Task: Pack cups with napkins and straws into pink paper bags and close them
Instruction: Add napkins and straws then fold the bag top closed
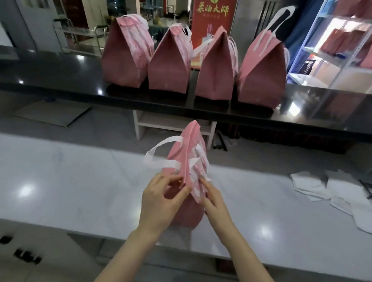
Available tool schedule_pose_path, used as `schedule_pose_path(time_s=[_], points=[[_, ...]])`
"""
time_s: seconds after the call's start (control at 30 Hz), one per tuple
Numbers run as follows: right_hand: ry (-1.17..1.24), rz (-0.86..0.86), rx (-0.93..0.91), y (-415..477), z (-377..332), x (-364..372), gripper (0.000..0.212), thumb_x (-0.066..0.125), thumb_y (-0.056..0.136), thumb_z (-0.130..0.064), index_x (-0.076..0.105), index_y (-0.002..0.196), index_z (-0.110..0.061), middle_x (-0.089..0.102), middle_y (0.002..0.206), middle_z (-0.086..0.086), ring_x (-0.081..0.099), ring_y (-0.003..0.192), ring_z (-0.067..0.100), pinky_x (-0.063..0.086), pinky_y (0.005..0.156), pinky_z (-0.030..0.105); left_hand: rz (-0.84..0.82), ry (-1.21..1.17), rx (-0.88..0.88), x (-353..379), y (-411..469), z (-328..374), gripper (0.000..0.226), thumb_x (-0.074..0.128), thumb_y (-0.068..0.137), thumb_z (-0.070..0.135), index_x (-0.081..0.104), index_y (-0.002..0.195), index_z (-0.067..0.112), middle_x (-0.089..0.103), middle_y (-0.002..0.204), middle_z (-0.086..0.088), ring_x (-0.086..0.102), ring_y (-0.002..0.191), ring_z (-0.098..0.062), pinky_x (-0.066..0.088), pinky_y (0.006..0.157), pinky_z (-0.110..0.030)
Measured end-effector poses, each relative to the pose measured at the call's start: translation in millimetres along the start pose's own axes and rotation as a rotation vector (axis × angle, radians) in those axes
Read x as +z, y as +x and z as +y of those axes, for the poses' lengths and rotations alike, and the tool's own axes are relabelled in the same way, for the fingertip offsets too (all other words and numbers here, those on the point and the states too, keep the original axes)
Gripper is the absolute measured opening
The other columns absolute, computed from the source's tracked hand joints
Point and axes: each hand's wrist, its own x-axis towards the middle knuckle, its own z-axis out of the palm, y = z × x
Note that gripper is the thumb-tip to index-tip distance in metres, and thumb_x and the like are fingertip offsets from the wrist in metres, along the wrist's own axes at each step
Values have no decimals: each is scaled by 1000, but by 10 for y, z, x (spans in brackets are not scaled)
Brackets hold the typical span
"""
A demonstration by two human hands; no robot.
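Observation:
A pink paper bag [190,145] with white handles stands on the white counter [70,184] in front of me, its top pressed together into a ridge. My left hand [161,199] pinches the near end of that top edge between thumb and fingers. My right hand [212,198] pinches the same edge from the right side, fingertips on the folded paper. One white handle [158,158] loops out to the left. What is inside the bag is hidden.
Several closed pink bags [169,62] stand in a row on the black upper counter [55,75]. A pile of white napkins [337,192] lies at the counter's right end. A shelf rack [349,48] with more pink bags stands far right.

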Motion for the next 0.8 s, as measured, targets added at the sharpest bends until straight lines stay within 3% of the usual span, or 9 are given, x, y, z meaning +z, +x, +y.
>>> schedule_pose_path(time_s=[0.07, 0.17, 0.27, 0.33, 0.43, 0.5, 0.57, 0.63, 0.8], points=[[97, -45, 31, -82, 54, 37, 56, 52, 93, -17, 40, 139, -45, 35, 148, -18, 35, 137, 8, 37, 111, 45, -101, -6, -21, -128, -110, -105, 44, 80, 76, 26, 67, 118, 25, 56, 112, 9, 58, 109, -4, 45, 95, -16], [33, -80, 9, -181, 110, 117, 82, 56, 73, -17, 26, 139, -56, 27, 149, -25, 32, 139, 7, 41, 108, 34, -197, 95, -116, -289, -181, -356, 70, 82, 72, 20, 53, 135, 28, 44, 129, 2, 43, 124, -1, 33, 105, -14], [-107, -6, -7, -129, 133, 229, 102, 71, 71, -6, 15, 149, -40, 32, 151, -6, 36, 137, 17, 43, 106, 43, -365, 118, -283, -368, -153, -537, 88, 76, 70, 23, 34, 147, 30, 35, 143, -2, 36, 134, -12, 30, 104, -19], [-162, 32, -9, -83, 109, 322, 107, 75, 70, -2, 13, 149, -41, 34, 149, 0, 38, 136, 19, 42, 105, 45, -414, 70, -290, -380, -135, -609, 92, 68, 64, 25, 31, 148, 25, 41, 144, -1, 41, 132, -16, 37, 105, -27], [-234, 74, -18, -33, 51, 497, 109, 76, 71, -6, 11, 141, -60, 38, 144, -2, 44, 130, 17, 45, 101, 34, -346, -10, -269, -459, -148, -707, 85, 64, 62, 24, 37, 142, 32, 53, 136, 6, 52, 123, -14, 45, 102, -39], [-225, 66, -30, -3, -34, 671, 105, 79, 70, -18, 13, 139, -62, 40, 143, -7, 46, 127, 12, 46, 100, 32, -266, -41, -239, -622, -141, -751, 76, 63, 64, 31, 38, 131, 56, 55, 127, 24, 54, 117, 1, 46, 97, -25], [-189, 49, -46, 55, -196, 915, 98, 77, 70, -27, 16, 139, -62, 40, 143, -12, 45, 128, 10, 46, 102, 35, -192, -68, -194, -886, -74, -783, 70, 65, 72, 32, 36, 125, 68, 55, 121, 37, 53, 113, 12, 42, 88, -8], [-185, 30, -101, 133, -410, 1235, 98, 75, 71, -22, 17, 140, -61, 37, 145, -14, 41, 131, 8, 45, 102, 33, -134, -97, -174, -1240, 24, -844, 73, 69, 77, 27, 36, 127, 67, 51, 124, 40, 52, 113, 14, 41, 86, -4], [-70, -37, -216, 426, -1046, 2230, 100, 77, 72, -4, 24, 144, -49, 40, 144, -18, 43, 129, 2, 47, 100, 29, -11, -120, -183, -2384, 403, -1098, 76, 72, 69, 40, 36, 131, 63, 55, 125, 32, 56, 112, 7, 50, 89, -18]])
